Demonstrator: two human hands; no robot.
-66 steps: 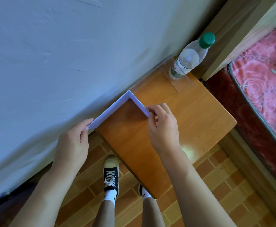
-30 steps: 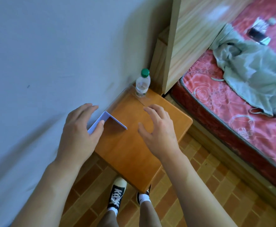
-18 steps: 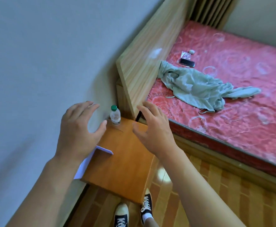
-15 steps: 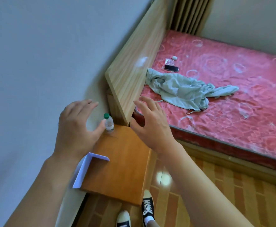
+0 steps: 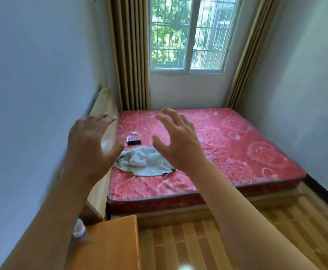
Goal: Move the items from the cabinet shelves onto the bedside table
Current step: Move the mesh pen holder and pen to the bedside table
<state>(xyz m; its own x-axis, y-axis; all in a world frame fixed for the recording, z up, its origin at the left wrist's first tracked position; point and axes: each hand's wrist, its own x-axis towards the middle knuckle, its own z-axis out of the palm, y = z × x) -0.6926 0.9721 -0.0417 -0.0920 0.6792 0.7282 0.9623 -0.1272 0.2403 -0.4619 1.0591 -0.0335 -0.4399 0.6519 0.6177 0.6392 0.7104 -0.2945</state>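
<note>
The orange wooden bedside table (image 5: 110, 244) lies at the bottom edge, partly behind my left forearm. A clear plastic water bottle (image 5: 78, 229) stands at its back corner by the wall; only its lower part shows. My left hand (image 5: 90, 147) is raised in the air, fingers spread, holding nothing. My right hand (image 5: 178, 139) is raised beside it, also spread and holding nothing. Both hover well above the table, in front of the bed. The blue-white bookend is out of view. No cabinet is visible.
A bed with a red patterned mattress (image 5: 217, 152) fills the middle, with a wooden headboard (image 5: 100, 117) along the left wall. On it lie a grey-green garment (image 5: 145, 162), a dark phone (image 5: 134, 142) and small items. A barred window (image 5: 186, 34) with curtains is behind. Brick-pattern floor (image 5: 188, 240) on the right.
My view has swung up from the bedside table to the bed and window. Both hands let go of the bookend and lifted, spread open; the bookend has dropped out of sight.
</note>
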